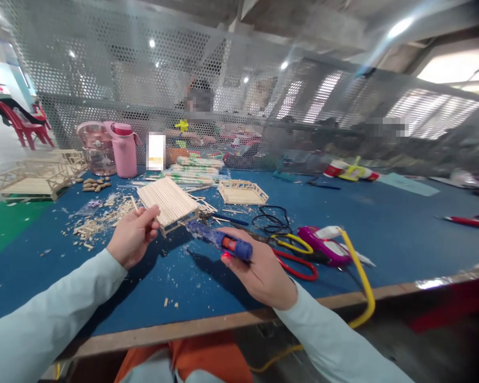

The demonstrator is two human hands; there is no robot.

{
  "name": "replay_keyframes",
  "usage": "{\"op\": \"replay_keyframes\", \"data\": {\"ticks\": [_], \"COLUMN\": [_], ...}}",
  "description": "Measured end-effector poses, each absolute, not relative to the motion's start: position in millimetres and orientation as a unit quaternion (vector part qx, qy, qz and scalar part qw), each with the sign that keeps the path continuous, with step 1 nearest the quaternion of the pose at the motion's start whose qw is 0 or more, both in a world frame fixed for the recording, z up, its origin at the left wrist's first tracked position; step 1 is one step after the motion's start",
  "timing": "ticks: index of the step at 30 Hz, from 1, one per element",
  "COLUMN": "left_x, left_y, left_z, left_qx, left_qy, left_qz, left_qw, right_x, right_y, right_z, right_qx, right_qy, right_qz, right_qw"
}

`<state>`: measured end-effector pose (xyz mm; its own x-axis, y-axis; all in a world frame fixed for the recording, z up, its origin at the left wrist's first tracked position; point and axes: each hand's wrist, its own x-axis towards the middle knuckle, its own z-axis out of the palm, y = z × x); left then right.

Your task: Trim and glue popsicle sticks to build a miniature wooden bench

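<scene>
My left hand (138, 234) pinches the near left edge of a small slatted platform made of thin wooden sticks (167, 201), which is tilted with short legs beneath it. In my right hand (261, 266) is a blue glue gun (219, 240), its nozzle pointing left toward the platform's right corner. A red light glows near my right thumb. Whether the nozzle touches the wood I cannot tell. Just behind lies a small stick tray with a low railing (242, 192).
Wood scraps (91, 226) litter the left side, near peanuts (93, 184) and finished stick models (34, 178). Pink bottles (123, 151) and bundled sticks (195, 170) stand behind. Red-handled scissors (299, 266), a black cord (273, 218) and a purple tool with yellow cable (329, 247) lie right. A mesh screen (163, 80) rises behind.
</scene>
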<state>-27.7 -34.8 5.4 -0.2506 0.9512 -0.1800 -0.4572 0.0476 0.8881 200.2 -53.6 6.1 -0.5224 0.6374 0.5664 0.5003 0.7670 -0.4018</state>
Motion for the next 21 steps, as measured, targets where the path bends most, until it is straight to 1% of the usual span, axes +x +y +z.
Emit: {"op": "replay_keyframes", "data": {"ticks": [4,7,14,21], "left_x": [-27,-27,-26,-26], "left_y": [-36,-36,-38,-37], "left_z": [4,4,4,2], "left_qx": [0.296,0.311,0.327,0.331], "left_qy": [0.448,0.440,0.435,0.431], "left_qz": [0.645,0.641,0.643,0.643], "left_qw": [0.544,0.546,0.539,0.540], "right_x": [190,186,184,184], "right_y": [-55,-53,-51,-51], "right_z": [8,5,2,-1], "right_qx": [-0.325,-0.322,-0.326,-0.321], "right_qy": [-0.859,-0.856,-0.863,-0.861], "right_qz": [0.118,0.106,0.085,0.069], "right_qw": [0.378,0.390,0.377,0.389]}}
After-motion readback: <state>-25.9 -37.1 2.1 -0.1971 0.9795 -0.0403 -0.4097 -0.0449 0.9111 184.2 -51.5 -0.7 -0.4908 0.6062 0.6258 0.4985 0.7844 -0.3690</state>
